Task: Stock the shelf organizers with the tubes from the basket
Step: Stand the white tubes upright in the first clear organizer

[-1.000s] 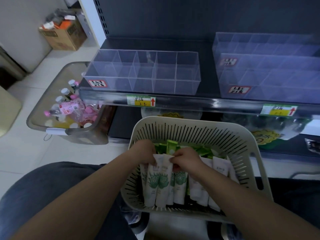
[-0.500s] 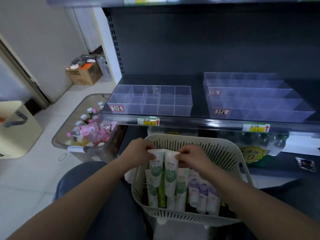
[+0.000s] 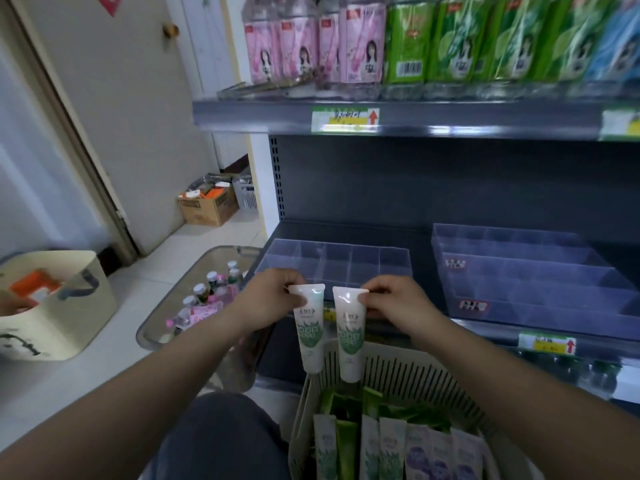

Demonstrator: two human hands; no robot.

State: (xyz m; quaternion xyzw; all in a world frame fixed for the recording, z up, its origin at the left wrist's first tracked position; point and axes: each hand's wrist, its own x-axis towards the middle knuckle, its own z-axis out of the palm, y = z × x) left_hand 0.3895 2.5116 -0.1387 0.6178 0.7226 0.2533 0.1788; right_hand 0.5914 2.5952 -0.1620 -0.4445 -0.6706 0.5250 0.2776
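Observation:
My left hand (image 3: 272, 299) pinches the crimped top of a white tube with green print (image 3: 310, 334), which hangs cap down. My right hand (image 3: 394, 303) pinches a second matching tube (image 3: 350, 337) the same way beside it. Both tubes hang above the cream slotted basket (image 3: 408, 375), which holds several more green and purple tubes (image 3: 398, 448). Just behind my hands a clear divided organizer (image 3: 346, 258) stands on the dark shelf with no tubes in it. A larger tiered clear organizer (image 3: 526, 275) stands to its right.
Pink and green bottles (image 3: 346, 46) fill the upper shelf. A clear bin of small bottles (image 3: 207, 299) sits on the floor at left, with a cream bucket (image 3: 59, 306) further left and a cardboard box (image 3: 207, 202) by the door. My knee (image 3: 221, 438) is beside the basket.
Both hands have lifted a tube each up out of the basket to the height of the organizer's front. The view has tilted upward, bringing the upper shelf into sight.

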